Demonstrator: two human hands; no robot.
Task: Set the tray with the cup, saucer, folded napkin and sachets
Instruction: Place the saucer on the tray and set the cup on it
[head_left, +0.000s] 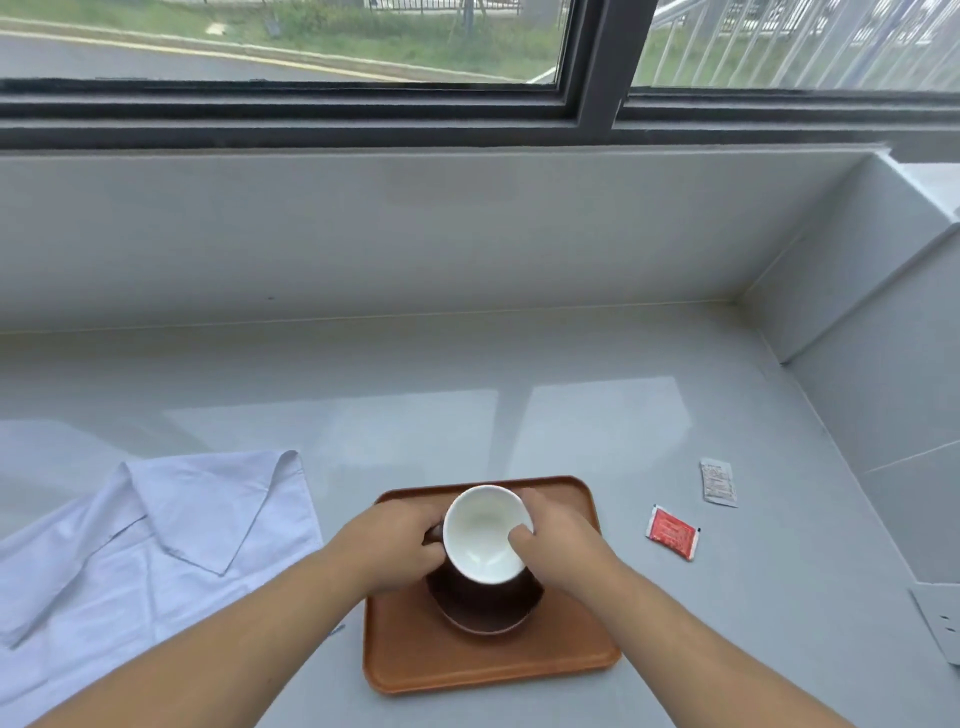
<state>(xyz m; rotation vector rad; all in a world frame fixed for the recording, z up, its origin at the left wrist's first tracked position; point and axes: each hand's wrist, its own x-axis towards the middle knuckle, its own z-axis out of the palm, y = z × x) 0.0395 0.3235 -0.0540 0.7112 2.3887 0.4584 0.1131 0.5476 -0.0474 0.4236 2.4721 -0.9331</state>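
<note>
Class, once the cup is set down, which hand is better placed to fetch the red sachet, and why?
The right hand: the red sachet lies on the counter right of the tray, on that hand's side.

a bare indoor window nook: pale counter (571, 364), dark-framed window (592, 67) overlooking road and grass

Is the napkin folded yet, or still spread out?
Spread out: the napkin lies loose and rumpled on the counter, left of the tray.
</note>
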